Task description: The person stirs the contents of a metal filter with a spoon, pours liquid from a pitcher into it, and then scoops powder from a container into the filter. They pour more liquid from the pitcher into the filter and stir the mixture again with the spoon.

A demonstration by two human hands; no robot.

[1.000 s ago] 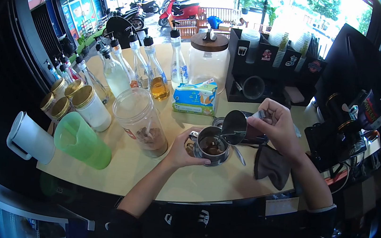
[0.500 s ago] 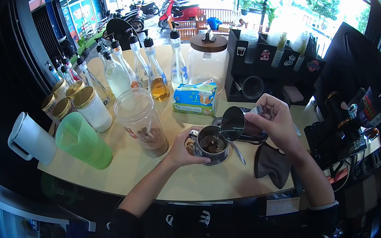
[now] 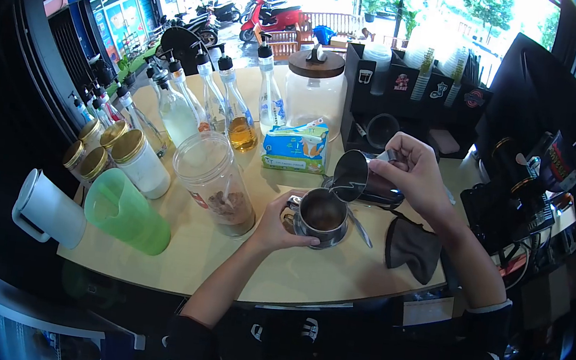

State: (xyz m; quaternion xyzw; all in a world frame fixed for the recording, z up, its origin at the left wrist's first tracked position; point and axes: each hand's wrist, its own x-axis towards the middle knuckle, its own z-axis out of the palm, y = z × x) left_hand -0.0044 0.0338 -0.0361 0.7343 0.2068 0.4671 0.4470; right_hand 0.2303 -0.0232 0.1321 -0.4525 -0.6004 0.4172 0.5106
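Note:
My left hand (image 3: 278, 228) is closed around a steel cup (image 3: 324, 241), which stands upright with brown liquid (image 3: 324, 215) inside. In my right hand (image 3: 411, 173) is the handle of a steel pitcher (image 3: 351, 171), tilted left over the cup. A thin stream runs from its lip into the cup. A spoon (image 3: 361, 229) lies just right of the cup. Left of my left hand stands a clear open jar (image 3: 210, 178) with brown powder and a scoop handle in it.
A green jug (image 3: 127, 214) and a white jug (image 3: 48, 208) stand at the left. Behind are gold-lidded jars (image 3: 139, 162), pump bottles (image 3: 240, 127), a tissue pack (image 3: 295, 148) and a black cup rack (image 3: 412, 105). A dark cloth (image 3: 412, 249) lies at the right.
The right hand has shifted slightly left and up, with the pitcher tilted further. The liquid in the cup looks higher and smoother. The left hand has stayed put.

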